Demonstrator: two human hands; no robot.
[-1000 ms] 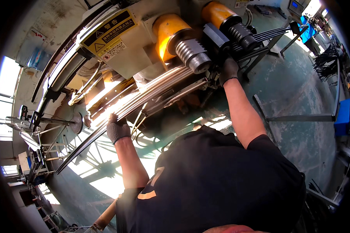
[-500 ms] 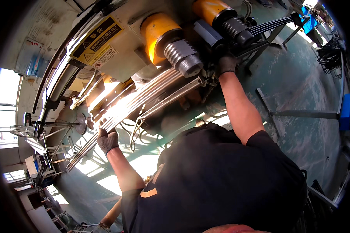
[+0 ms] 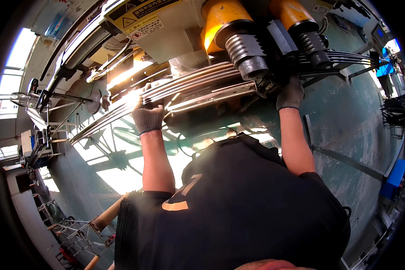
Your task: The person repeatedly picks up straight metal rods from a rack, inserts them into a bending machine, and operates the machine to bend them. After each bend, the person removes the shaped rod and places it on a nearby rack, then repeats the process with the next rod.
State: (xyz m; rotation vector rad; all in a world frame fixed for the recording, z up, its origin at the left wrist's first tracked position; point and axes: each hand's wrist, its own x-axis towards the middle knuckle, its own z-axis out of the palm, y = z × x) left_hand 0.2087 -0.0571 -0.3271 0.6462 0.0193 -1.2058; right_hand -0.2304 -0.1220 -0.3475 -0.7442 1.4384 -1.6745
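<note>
Steel makes up the long slim rods (image 3: pixel 193 80), a loose bundle lying just ahead of the person, its long axis running slantwise from low on the left up toward the machine at the right. The left hand (image 3: pixel 148 119), in a dark grey knitted glove, is plainly the nearer to that bundle: it is right at it, partly curled, fingers reaching past the far side and thumb on the near side, though I cannot tell how tightly it grips. The right hand (image 3: pixel 290 95), gloved alike, is tucked into shadow below a smooth grey angular metal block (image 3: pixel 281 38); its fingers are hidden, so I cannot tell whether they are open or have hold of anything. Two painted orange-yellow metal cylinders (image 3: pixel 227 18) flank that block, the left one ending in a dark steel shaft with ridged rings (image 3: pixel 245 49). Just below the rods lies a dull silvery metal rail (image 3: pixel 211 98). Sunlight whitens part of the bundle and patches the scuffed green floor (image 3: pixel 337 112), which looks hard and worn.
</note>
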